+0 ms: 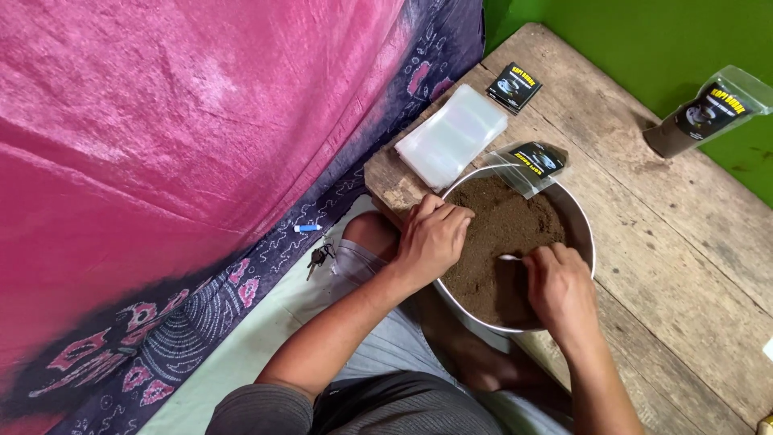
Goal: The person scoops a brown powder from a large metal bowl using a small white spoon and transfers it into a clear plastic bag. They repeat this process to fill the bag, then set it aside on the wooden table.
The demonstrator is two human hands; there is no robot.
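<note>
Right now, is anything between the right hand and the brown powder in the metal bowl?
Nothing visible. The right hand is already over the brown powder, holding a small white scoop against it. The left hand rests on the metal bowl at its near rim, off to the side.

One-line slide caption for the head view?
Left hand steadies metal bowl of brown powder; right hand scoops inside.

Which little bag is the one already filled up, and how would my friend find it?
Start at the big wooden table, then look past the round metal bowl of brown powder to the far edge by the green wall. The filled pouch lies there alone, clear plastic with a dark label. Unlike the flat empty bags near the bowl, it is plump and brown inside.
</note>
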